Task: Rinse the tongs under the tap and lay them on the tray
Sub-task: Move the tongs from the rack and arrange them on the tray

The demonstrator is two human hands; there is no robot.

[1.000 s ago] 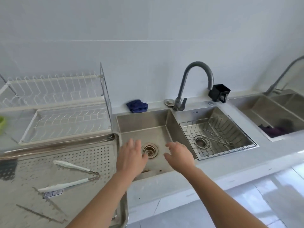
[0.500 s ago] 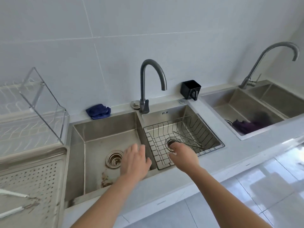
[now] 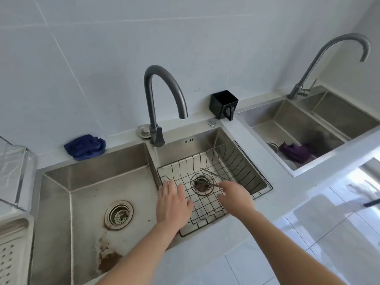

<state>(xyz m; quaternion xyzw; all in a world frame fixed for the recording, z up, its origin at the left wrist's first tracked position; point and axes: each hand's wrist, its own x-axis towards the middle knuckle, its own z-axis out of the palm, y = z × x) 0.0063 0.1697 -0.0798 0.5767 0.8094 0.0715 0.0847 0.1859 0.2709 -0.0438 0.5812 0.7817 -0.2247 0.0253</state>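
Steel at the lower left: corner of a perforated tray [image 3: 10, 254], cut off by the frame edge. Just right of it, the left basin [image 3: 92, 192] of a double sink, with a round drain [image 3: 118, 215] and a rusty stain [image 3: 108, 262] toward the near wall. At lower centre, two bare forearms up from the bottom edge. Over the divider between the basins and the left rim of a wire basket [image 3: 244, 165], the left hand [image 3: 172, 204], flat, palm down, fingers straight and together, holding nothing. Just beside it, over the basket, the right hand [image 3: 236, 197], fingers relaxed and loosely spread, gripping nothing, index fingertip at the near end of the tongs [image 3: 213, 173]; touching or not, impossible to tell. Tongs inside the basket in the right basin, across the drain hole, arms spread. Pale tabletop [image 3: 277, 194] around the sink. Farther back, at centre, a dark curved tap [image 3: 156, 95], spout over the right basin. Left of its base, a crumpled blue cloth [image 3: 85, 147]; right of it, against the wall, a black holder [image 3: 224, 103]. At the far right, another sink [image 3: 298, 128] with a purple cloth [image 3: 294, 151] inside and a second tap [image 3: 320, 56] behind. At the left edge, a clear dish rack [image 3: 12, 171].
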